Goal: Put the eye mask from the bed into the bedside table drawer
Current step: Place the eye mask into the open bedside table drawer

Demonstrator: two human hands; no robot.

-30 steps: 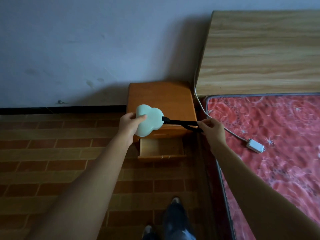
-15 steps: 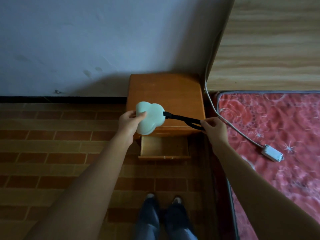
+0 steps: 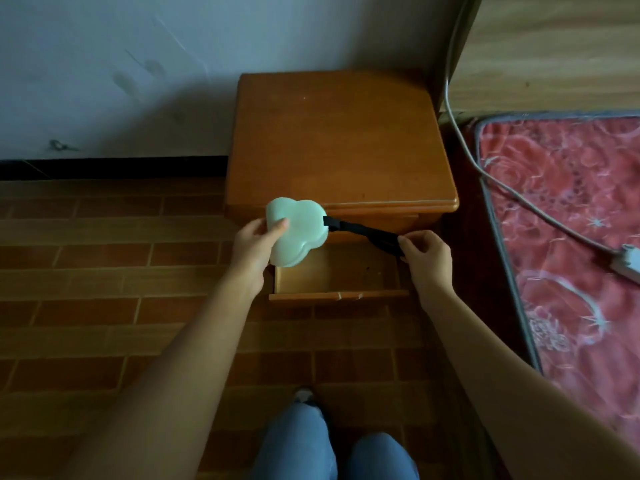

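The eye mask [image 3: 299, 233] is a pale green, cloud-shaped pad with a black strap [image 3: 367, 233]. My left hand [image 3: 256, 244] grips the pad's left edge. My right hand [image 3: 427, 258] pinches the far end of the strap, which is stretched between the two hands. The mask hangs just above the open drawer [image 3: 336, 294] of the orange wooden bedside table [image 3: 339, 140]. The drawer is pulled out and its inside looks empty.
A red patterned mattress [image 3: 575, 237] lies to the right, with a white cable and switch box [image 3: 628, 263] on it. A wooden headboard [image 3: 554, 53] rises behind it. Brown brick-pattern floor lies to the left, and my legs [image 3: 332, 448] show at the bottom.
The view has closed in on the bedside table. Both hands have brought the mask lower, from in front of the table's top edge to just above the open drawer.
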